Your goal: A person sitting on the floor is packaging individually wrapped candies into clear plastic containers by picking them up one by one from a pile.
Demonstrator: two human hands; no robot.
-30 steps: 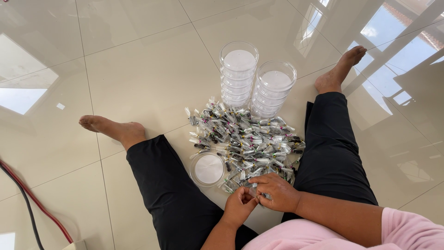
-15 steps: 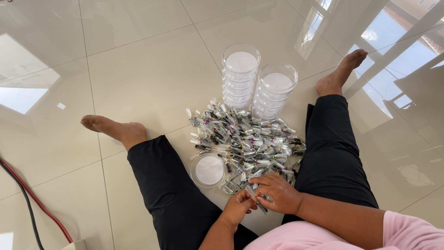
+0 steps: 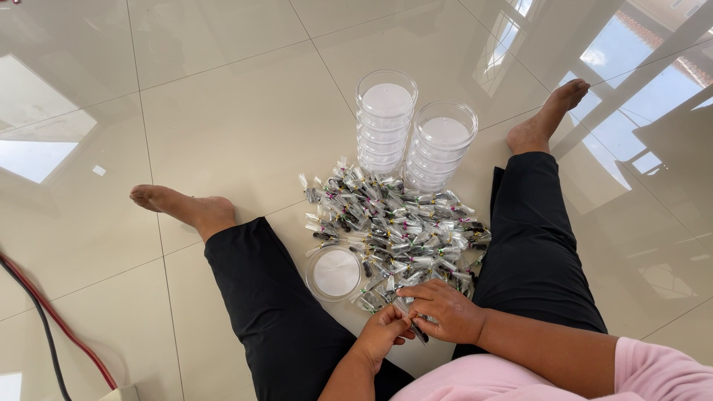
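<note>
Currently both hands meet at the near edge of the pile of small wrapped packets [image 3: 394, 226], which lies on the tiled floor [image 3: 223, 111] between the person's outstretched legs. The left hand [image 3: 382, 334] has its fingers closed in a pinch on one small dark packet [image 3: 417, 332], and the right hand [image 3: 445, 312] curls its fingers around the other end of the same packet, thumb and forefinger pressed to it. The packet is held just above the floor, touching both hands, near the shallow round clear dish [image 3: 336, 273] that sits at the left near edge of the pile. Two stacks of identical clear round dishes [image 3: 412, 141] stand upright side by side at the far edge of the pile, the left stack slightly taller. A red and black cable [image 3: 44, 327] runs along the floor at the left, well apart from the work. For handling a packet of this kind, the judgement is that a light fingertip pinch suits best: the wrapping looks thin and glossy, so a hard squeeze could crumple it or split its tied end. Keep both hands low and close to the dish, so that a slipped packet falls back on the pile rather than skidding across the smooth tiles.
</note>
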